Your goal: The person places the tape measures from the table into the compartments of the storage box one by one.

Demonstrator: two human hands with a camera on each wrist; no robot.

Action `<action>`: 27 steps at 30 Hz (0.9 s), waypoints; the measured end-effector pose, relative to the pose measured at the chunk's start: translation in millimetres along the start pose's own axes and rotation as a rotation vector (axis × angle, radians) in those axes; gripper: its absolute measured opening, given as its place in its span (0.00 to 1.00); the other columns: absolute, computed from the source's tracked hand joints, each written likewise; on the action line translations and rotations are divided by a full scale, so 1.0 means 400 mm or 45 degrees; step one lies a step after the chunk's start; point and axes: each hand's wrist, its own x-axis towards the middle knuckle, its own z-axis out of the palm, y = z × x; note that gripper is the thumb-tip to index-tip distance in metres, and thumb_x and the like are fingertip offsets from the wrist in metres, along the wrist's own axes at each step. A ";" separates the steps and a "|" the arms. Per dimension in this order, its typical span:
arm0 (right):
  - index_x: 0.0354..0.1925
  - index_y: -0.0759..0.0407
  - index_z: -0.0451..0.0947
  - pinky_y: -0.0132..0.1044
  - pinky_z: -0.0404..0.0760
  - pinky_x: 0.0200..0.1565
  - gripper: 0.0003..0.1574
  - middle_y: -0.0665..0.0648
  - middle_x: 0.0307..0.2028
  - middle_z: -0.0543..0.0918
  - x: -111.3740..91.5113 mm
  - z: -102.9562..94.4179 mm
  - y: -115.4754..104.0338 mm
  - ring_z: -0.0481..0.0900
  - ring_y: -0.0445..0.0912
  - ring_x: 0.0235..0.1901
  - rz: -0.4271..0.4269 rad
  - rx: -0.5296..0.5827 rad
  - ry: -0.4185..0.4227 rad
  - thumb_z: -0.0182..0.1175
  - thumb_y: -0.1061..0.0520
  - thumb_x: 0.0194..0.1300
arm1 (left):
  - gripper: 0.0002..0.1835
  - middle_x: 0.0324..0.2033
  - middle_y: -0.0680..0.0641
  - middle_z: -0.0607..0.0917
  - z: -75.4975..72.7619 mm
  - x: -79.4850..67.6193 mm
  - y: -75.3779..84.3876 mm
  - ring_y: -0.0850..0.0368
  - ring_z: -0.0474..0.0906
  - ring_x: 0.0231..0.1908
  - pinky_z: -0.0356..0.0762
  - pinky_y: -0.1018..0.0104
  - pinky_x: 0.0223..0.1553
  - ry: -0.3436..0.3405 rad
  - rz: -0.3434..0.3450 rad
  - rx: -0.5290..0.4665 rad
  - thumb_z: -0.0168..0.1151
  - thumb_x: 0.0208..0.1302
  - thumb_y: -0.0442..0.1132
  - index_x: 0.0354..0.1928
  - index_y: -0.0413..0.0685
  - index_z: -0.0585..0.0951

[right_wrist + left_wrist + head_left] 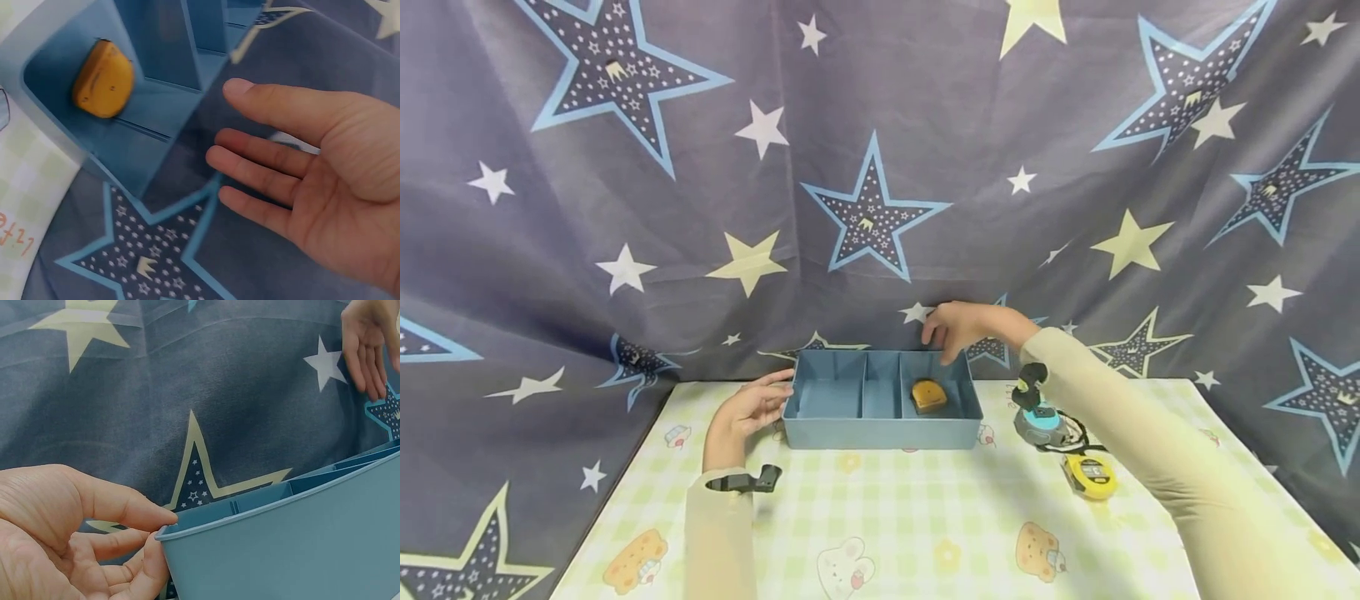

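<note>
A blue box with compartments (880,435) stands at the back of the table. My left hand (748,415) pinches its left end wall at the rim; in the left wrist view a fingertip lies over the corner and others are against the outside. An orange-yellow tape measure (928,395) lies in the right compartment, also seen in the right wrist view (105,81). Above the back edge of that compartment hovers my right hand (958,327), apart from the box, with loosely extended fingers (269,169) and nothing in them.
Right of the box, a grey and turquoise object (1041,427) with a black cord lies partly behind my right wrist camera. Nearer the front is a yellow tape measure (1092,477). A dark star-patterned curtain (880,300) hangs directly behind the checked tablecloth (895,508).
</note>
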 end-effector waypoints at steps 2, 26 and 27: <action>0.61 0.66 0.78 0.46 0.83 0.59 0.31 0.67 0.59 0.82 -0.023 -0.012 0.001 0.81 0.57 0.58 0.000 0.021 0.023 0.72 0.64 0.60 | 0.39 0.31 0.56 0.79 -0.001 0.003 -0.005 0.69 0.78 0.27 0.78 0.79 0.34 0.007 -0.001 -0.014 0.54 0.74 0.27 0.81 0.40 0.50; 0.59 0.65 0.81 0.51 0.84 0.55 0.25 0.65 0.51 0.86 -0.283 -0.012 0.102 0.85 0.60 0.53 0.089 0.100 0.453 0.71 0.59 0.65 | 0.36 0.37 0.55 0.80 -0.012 0.025 -0.019 0.70 0.78 0.27 0.79 0.80 0.34 0.031 0.026 -0.045 0.53 0.74 0.26 0.80 0.40 0.54; 0.59 0.65 0.81 0.51 0.84 0.55 0.25 0.65 0.51 0.86 -0.291 -0.007 0.105 0.85 0.60 0.52 0.094 0.104 0.458 0.70 0.59 0.65 | 0.36 0.37 0.55 0.80 -0.012 0.026 -0.020 0.70 0.78 0.27 0.79 0.80 0.34 0.037 0.023 -0.044 0.53 0.74 0.26 0.80 0.41 0.55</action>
